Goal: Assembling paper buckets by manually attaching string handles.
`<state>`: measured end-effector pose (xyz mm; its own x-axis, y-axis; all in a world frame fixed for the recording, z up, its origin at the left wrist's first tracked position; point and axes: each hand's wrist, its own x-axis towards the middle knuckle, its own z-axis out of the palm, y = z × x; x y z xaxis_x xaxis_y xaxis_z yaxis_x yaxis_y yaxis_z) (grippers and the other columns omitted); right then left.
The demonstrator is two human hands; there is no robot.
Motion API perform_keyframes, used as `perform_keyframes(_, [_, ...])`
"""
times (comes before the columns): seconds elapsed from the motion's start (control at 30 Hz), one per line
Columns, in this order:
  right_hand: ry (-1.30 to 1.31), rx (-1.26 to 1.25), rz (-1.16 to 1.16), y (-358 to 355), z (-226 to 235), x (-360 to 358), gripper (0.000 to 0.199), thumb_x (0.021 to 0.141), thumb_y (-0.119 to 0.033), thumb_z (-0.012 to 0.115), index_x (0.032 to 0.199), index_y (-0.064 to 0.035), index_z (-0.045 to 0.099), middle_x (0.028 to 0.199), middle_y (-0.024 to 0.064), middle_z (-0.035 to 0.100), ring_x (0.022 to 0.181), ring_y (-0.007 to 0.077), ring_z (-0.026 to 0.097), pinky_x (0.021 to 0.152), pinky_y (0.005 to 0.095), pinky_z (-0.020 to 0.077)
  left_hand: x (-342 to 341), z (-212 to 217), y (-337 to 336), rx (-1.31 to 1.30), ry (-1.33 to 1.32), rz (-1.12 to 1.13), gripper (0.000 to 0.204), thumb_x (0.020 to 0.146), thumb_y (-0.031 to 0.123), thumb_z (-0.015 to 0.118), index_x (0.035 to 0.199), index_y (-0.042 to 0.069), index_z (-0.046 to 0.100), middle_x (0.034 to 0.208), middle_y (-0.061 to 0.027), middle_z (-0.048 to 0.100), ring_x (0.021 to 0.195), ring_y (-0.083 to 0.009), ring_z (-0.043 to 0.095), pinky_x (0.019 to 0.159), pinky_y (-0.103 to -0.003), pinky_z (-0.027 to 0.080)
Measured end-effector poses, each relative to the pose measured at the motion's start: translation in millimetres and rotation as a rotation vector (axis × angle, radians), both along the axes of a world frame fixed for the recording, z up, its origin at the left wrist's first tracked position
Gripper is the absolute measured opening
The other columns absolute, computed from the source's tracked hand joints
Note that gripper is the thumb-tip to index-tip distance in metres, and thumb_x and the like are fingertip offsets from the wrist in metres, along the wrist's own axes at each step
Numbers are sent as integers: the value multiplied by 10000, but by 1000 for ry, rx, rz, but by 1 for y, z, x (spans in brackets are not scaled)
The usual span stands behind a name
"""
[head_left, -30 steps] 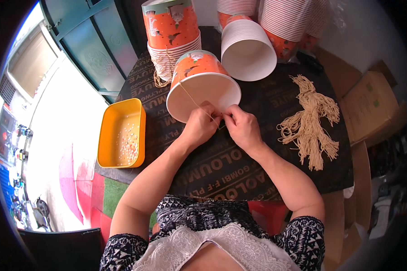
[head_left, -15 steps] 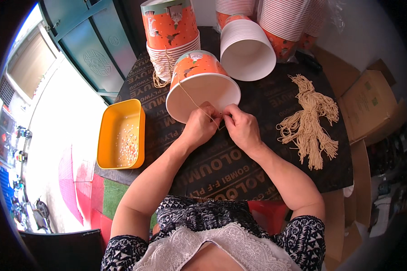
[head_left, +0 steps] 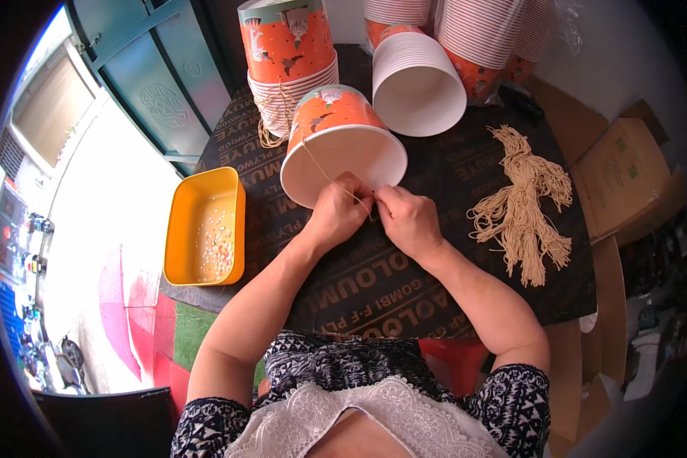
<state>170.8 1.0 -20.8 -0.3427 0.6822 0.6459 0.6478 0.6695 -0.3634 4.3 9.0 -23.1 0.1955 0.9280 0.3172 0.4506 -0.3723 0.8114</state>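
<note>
Working room spans tabletop (head_left: 374,269) between lower-centre edge and paper bucket (head_left: 343,145). Left hand (head_left: 339,208), right hand (head_left: 411,220): fingers closed at its lower-right rim; pinched item hidden.

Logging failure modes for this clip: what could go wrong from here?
1. The thin cord runs to the left hand, close beside the right hand; it might slip or tangle.
2. The orange paper bucket lies on its side, so it could roll if bumped.
3. The yellow tub sits by the left edge of the table; a knock might spill its pale bits.
</note>
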Motion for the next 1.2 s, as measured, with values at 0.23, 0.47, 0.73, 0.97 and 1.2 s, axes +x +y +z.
perform_keyframes(0.23, [-99, 22, 9, 0, 1, 1, 72, 826, -31, 620, 821, -31, 548, 703, 157, 627, 642, 336, 663, 521, 406, 535, -2, 0, 2, -42, 24, -29, 89, 773, 19, 666, 828, -41, 631, 849, -146, 642, 822, -223, 626, 744, -338, 499])
perform_keyframes(0.47, [101, -130, 41, 4, -5, 1, 60, 836, -66, 600, 875, -29, 574, 792, 187, 657, 732, 388, 650, 599, 462, 521, 1, -1, 0, 64, 9, 0, 75, 761, 12, 656, 806, -39, 628, 845, -198, 642, 787, -315, 647, 696, -388, 512])
perform_keyframes(0.73, [190, -481, 47, 13, -1, 7, 116, 859, -139, 593, 895, -36, 633, 792, 181, 666, 766, 383, 653, 642, 456, 508, 2, 2, -1, 25, 19, 39, 78, 793, 13, 675, 827, -36, 626, 858, -195, 630, 808, -320, 643, 708, -386, 506])
perform_keyframes(0.97, [240, -578, 86, 17, 0, 10, 155, 865, -158, 596, 910, -20, 650, 781, 179, 666, 728, 347, 662, 637, 411, 506, 2, -1, 0, 8, 19, 41, 70, 804, 9, 676, 842, -35, 636, 862, -188, 636, 819, -317, 643, 711, -379, 505])
perform_keyframes(1.2, [244, -578, 77, 17, 0, 9, 157, 862, -154, 595, 913, -18, 654, 801, 183, 669, 752, 350, 667, 646, 419, 509, -1, 0, -1, 4, 13, -34, 97, 826, 34, 668, 874, -37, 623, 874, -127, 626, 826, -206, 615, 739, -328, 496])
